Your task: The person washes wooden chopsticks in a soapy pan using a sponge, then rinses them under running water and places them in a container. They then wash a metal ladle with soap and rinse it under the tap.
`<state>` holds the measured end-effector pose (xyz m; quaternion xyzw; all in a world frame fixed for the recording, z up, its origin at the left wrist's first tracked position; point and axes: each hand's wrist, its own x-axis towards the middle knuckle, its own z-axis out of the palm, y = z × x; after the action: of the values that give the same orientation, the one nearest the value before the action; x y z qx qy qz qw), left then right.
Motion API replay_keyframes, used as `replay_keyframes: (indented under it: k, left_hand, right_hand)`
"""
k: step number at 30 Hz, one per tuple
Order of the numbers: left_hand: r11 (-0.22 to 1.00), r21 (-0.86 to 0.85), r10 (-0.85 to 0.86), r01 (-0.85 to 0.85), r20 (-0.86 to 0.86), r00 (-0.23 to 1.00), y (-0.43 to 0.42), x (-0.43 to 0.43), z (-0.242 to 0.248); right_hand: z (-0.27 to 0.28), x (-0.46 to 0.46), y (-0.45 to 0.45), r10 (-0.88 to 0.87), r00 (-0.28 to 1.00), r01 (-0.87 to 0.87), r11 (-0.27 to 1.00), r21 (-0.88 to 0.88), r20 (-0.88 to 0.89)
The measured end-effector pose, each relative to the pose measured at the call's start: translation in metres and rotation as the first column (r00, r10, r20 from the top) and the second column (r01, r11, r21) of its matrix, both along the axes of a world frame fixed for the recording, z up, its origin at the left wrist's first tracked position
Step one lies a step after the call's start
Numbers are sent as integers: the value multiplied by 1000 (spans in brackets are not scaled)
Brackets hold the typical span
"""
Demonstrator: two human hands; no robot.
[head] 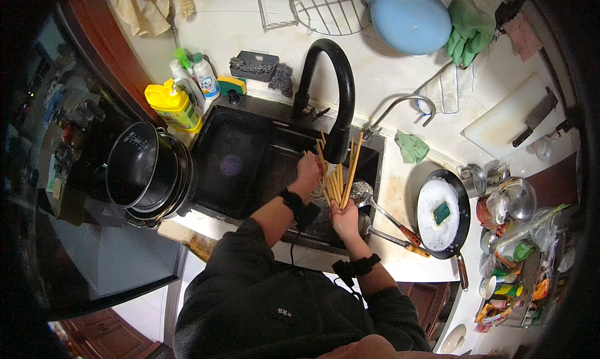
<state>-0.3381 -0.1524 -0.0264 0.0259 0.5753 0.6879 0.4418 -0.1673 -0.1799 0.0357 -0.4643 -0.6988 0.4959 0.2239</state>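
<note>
Over the black sink [229, 195], my right hand [346, 220] grips a fanned bundle of wooden chopsticks [338, 183] by their lower ends. My left hand [309, 171] is curled against the bundle's left side, with stick tips showing past its fingers; the fingers are partly hidden. The spout of the black faucet [346, 101] hangs right above the chopsticks, and water seems to run onto them. Just right of my right hand, a metal skimmer [363, 192] and a second long-handled utensil [389, 237] lean from the sink onto the counter.
Left of the sink stand stacked black pots [140, 166] and a yellow detergent bottle [174, 108]. At right, a frying pan [461, 204] holds foam and a green sponge [440, 213]. A thin metal tap [403, 101] rises behind. A knife [536, 117] hangs before the cutting board [497, 124].
</note>
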Motion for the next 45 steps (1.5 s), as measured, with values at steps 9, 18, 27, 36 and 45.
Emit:
replay_keyframes:
  k: [9,18,27,36,45]
  left_hand:
    - [992,95,-55,79,-232,971,-15,63,-20]
    - [976,214,-61,34,124,990,-21,41,8]
    - [996,85,-52,34,224,973,-15,19,16]
    - [932,362,-165,4,416,894,-17,38,36]
    - [963,267,-93,27,239,967,-16,52,12]
  right_hand:
    - [-9,-17,18,-23,999,32,982,188,-48]
    - [13,-13,3,-32,993,-13,931,-366,-116]
    - [-4,-5,-1,33,994,-50,984,-170,-100]
    - [12,-6,6,30,997,-39,989,-141,-66]
    - [3,-2,3,0,997,-22,953,-303,-71]
